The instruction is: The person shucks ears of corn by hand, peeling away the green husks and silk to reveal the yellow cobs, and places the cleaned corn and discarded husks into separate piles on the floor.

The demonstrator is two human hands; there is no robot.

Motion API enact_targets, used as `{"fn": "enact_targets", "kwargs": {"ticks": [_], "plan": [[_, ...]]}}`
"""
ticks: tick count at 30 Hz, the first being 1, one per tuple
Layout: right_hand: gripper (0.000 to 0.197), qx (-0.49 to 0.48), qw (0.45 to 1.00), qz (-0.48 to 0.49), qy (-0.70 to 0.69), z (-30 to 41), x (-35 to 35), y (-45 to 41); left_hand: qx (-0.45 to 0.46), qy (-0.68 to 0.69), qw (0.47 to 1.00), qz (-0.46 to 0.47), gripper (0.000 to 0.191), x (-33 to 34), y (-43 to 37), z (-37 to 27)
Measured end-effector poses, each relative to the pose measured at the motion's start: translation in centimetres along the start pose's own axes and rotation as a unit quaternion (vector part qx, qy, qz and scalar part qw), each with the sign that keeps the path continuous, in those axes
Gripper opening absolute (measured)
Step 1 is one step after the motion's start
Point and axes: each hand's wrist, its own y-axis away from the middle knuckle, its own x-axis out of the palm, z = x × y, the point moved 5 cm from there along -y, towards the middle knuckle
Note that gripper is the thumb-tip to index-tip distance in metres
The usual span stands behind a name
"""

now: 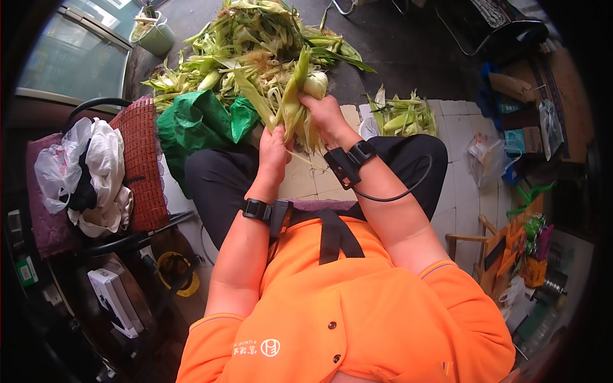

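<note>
Between my knees, both hands are on an ear of corn [315, 84] with its pale green husk [293, 95] partly pulled open. My left hand [274, 152] pinches the lower ends of the husk leaves. Higher and further right, my right hand [326, 114] grips the ear near its exposed, rounded pale part, the thumb laid against it. Brown corn silk [256, 62] shows just behind. A large heap of corn husks [239, 31] rises beyond my hands, and a green woven plastic bag [196, 119] lies beside my left knee.
A smaller pile of husks [407, 115] lies on the tiles past my right knee. To the left stands a chair with a red woven mat [141, 167], holding clothes and a plastic bag [62, 163]. A bin [155, 36] is at the upper left; a cardboard box [567, 105] and wooden chair [488, 239] are right.
</note>
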Motion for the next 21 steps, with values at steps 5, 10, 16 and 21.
{"fn": "enact_targets", "kwargs": {"ticks": [5,10,16,21], "plan": [[0.031,0.038,0.996,0.026,-0.083,0.2,0.1,1.1,-0.070,0.048,0.996,0.000,0.021,-0.3,0.4,0.2],[0.033,-0.001,1.000,-0.003,0.010,0.8,-0.2,1.7,0.052,-0.123,0.988,-0.072,0.020,-0.8,-0.8,-0.9],[0.039,-0.089,0.971,0.004,0.222,1.7,1.3,2.7,0.114,-0.246,0.955,-0.118,0.020,-1.3,-1.3,-0.4],[0.037,0.021,0.972,0.041,0.230,-1.8,1.5,1.5,0.121,-0.236,0.959,-0.103,0.022,-1.5,-1.3,-0.1]]}}
